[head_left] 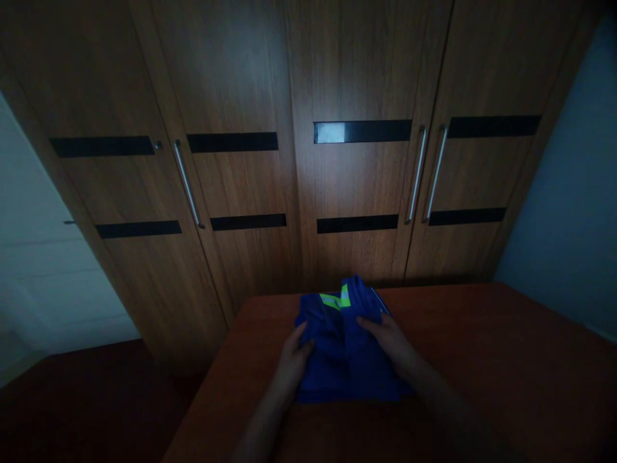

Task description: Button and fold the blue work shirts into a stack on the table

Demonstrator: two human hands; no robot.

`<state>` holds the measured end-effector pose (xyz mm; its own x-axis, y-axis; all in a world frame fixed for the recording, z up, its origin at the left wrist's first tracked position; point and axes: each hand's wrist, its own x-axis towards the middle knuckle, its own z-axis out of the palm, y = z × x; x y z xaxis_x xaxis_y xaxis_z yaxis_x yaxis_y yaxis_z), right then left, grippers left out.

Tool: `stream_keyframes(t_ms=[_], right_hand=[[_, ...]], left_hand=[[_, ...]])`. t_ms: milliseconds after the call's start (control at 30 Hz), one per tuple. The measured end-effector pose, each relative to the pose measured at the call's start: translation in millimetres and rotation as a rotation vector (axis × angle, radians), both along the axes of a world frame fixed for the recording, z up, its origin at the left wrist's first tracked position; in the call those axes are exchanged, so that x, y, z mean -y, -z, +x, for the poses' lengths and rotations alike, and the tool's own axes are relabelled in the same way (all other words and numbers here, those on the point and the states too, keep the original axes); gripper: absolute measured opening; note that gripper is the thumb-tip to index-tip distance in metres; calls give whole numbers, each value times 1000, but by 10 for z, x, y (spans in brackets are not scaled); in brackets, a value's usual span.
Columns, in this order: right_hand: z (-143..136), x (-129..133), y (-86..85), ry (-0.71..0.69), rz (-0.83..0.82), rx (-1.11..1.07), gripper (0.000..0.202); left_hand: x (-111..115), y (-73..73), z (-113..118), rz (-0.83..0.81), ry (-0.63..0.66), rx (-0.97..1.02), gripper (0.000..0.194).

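A blue garment with yellow-green and silver reflective strips lies bunched and folded on the reddish-brown table. Its exact kind does not show. My left hand grips its left side, thumb on top of the cloth and the other fingers along the edge. On the right side, my right hand pinches the cloth near the upper right corner, its thumb pointing inward. The fingers beneath the fabric are hidden on both hands. The upper part of the garment stands up in a fold between the hands.
Behind the table rises a wooden wardrobe with dark horizontal inlays and long metal handles. A white door is at the left, a bluish wall at the right. Dark red floor shows left of the table. The room is dim.
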<state>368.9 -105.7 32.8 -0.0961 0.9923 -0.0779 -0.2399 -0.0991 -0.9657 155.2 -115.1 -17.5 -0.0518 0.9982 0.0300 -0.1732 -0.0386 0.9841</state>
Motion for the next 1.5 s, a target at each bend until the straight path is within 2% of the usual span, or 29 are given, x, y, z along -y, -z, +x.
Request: stream_keyframes(t_ms=[67, 167, 233, 300, 400, 500, 567, 667, 767, 833, 900, 967, 1033, 1100, 1167, 1267, 1333, 1433, 1500], right_hand=[[308, -84, -240, 36, 10, 25, 37], [890, -222, -571, 141, 36, 117, 30], [1280, -291, -700, 173, 22, 214, 24], [1606, -323, -709, 136, 17, 276, 24], [1910, -310, -489, 69, -3, 303, 29], [2015, -288, -89, -5, -58, 391, 32], [2030, -299, 187, -18, -17, 567, 32], [2047, -324, 502, 65, 137, 962, 39], [2062, -271, 644, 145, 309, 1283, 64], [2045, -171, 660, 85, 419, 1412, 75], [1995, -48, 644, -16, 481, 1472, 73], [1929, 55, 621, -96, 461, 1476, 58], [1876, 105, 593, -109, 392, 1459, 39], [1855, 89, 544, -54, 323, 1433, 31], [1859, 6, 453, -6, 289, 1365, 31], [1860, -245, 221, 36, 316, 1178, 32], [1823, -475, 25, 133, 336, 1066, 32], [1698, -820, -247, 319, 368, 916, 34], [1590, -991, -354, 364, 423, 864, 43]], left_hand=[[46, -181, -55, 14, 47, 79, 58], [94, -459, -209, 25, -34, 78, 66], [115, -595, -366, 23, -116, 42, 70], [144, -667, -550, 16, -186, 13, 73], [223, -639, -823, -13, -212, -32, 76], [317, -470, -1028, -74, -98, -191, 68], [370, -341, -1104, -82, -81, -443, 56], [429, -238, -1110, -40, -208, -932, 54], [461, -268, -996, 85, -242, -1305, 63], [460, -304, -878, 114, -142, -1428, 65], [439, -307, -760, 47, -31, -1474, 61], [408, -272, -674, -13, 23, -1476, 54], [377, -226, -641, 10, -2, -1409, 45], [346, -212, -659, 48, -26, -1231, 38], [294, -263, -696, 22, -10, -980, 36], [97, -477, -702, -9, 8, -620, 39], [-135, -674, -640, 71, -83, -472, 35], [-556, -935, -478, 210, -169, -412, 39], [-794, -1027, -366, 300, -199, -502, 45]])
